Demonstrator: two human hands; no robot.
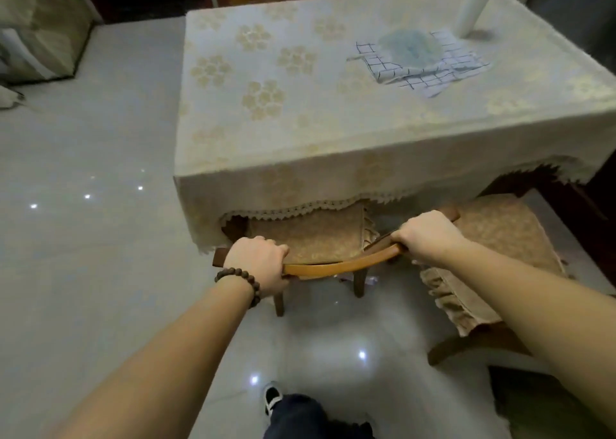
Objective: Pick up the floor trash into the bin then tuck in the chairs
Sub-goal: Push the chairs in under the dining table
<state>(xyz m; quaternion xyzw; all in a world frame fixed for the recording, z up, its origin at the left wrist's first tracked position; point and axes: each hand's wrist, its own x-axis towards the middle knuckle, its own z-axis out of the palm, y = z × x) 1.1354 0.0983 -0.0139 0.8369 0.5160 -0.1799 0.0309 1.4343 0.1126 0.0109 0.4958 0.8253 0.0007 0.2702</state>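
both hands are wrapped over the curved top rail of the chair (336, 267): the left hand (258, 263) grips its left end, fingers curled over the front edge, and the right hand (428, 235) clamps the right end. the chair faces the table (266, 105), its cushioned seat partly under the hanging tablecloth (286, 175), the back legs out on the floor (100, 205). judging by that, the chair is mid-way into being tucked, not yet home.

what could go wrong from here, as i read it: the lace hem of the cloth lies on the front of the seat cushion, so a push could drag the cloth with it and shift what sits on top, namely the checked cloth (423, 67) and the tall white cylinder (473, 5) near the far right corner, which looks easy to topple. the rail appears skewed, right end further in than the left, so an uneven push might twist the chair and knock a hidden table leg. a second chair (500, 258) stands just beside on the right, its frilled cushion hanging over the seat edge; the two could catch each other. the floor is glossy tile, so legs may slide faster than meant. a shoe (272, 397) is behind the chair, clear of its legs. no trash shows on the floor in view.
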